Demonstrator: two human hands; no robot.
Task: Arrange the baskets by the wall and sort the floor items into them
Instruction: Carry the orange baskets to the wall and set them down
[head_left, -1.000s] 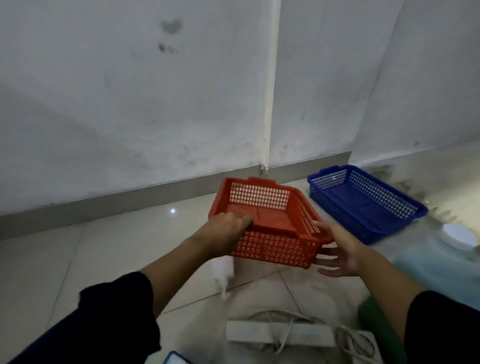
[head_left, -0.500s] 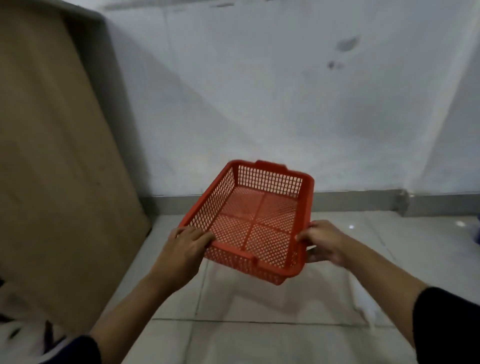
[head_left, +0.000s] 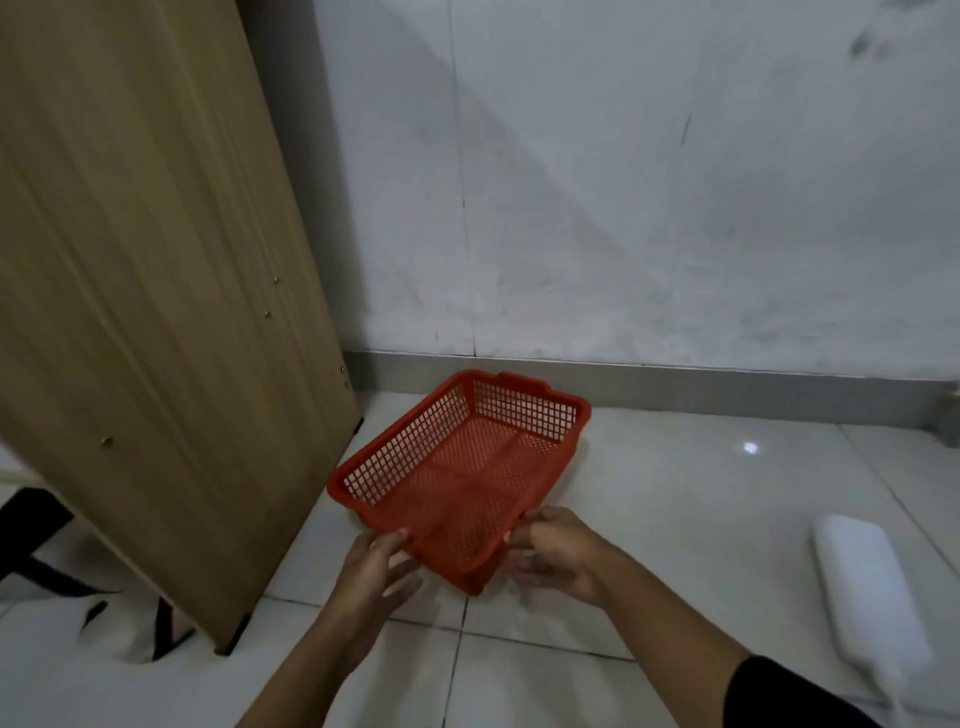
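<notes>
Red basket (head_left: 462, 473) now lowered near wall, both hands loosening at near rim

Dim, flat indoor light. A bright glint (head_left: 750, 448) shines on the glossy floor tiles (head_left: 675, 499), up and right of the right hand (head_left: 558, 553). A broad diagonal shadow crosses the white wall (head_left: 623, 208) above both hands. Left hand (head_left: 374, 569) fingers smear with motion blur. The wooden board (head_left: 156, 286) bows at the frame's left edge.

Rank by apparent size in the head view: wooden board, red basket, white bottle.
1. Wooden board, largest by far.
2. Red basket.
3. White bottle, smallest, though blurred and partly cut off at the frame edge.
</notes>
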